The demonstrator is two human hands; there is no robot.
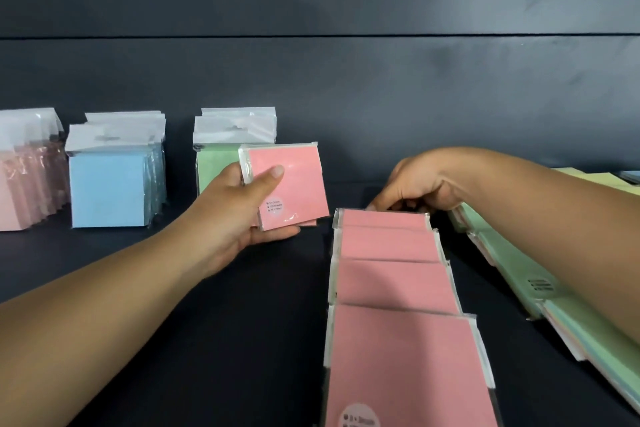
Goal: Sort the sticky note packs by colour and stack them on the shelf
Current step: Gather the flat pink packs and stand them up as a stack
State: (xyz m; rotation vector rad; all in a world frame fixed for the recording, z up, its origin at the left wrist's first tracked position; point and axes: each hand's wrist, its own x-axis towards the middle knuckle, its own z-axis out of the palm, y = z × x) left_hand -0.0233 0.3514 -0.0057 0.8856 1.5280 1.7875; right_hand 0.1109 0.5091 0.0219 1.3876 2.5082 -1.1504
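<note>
Head view. The left hand (239, 215) holds a small sheaf of salmon-pink sticky note packs in clear plastic sleeves (291, 184), thumb across the front face and fingers curled beneath, lifted above the dark counter (207, 340). The right hand (412, 189) reaches to the far end of an overlapping row of salmon-pink packs (398, 291) lying flat on the counter, its fingers bent down onto the farthest pack; whether they have closed on that pack cannot be told, since the fingertips are hidden. Standing upright against the dark back wall are a pale-pink stack (27, 177) at far left, a light-blue stack (110, 184) beside it, and a green stack (211, 163) partly behind the held packs. To the right lies a row of green and mixed pastel packs (512, 270), partly under the right forearm.

The step in hand appears to be gathering the salmon-pink packs. It is best done by lifting the farthest pack by its edge, so the slippery sleeves below stay aligned, then squaring it against the held sheaf before standing the set upright near the green stack.
</note>
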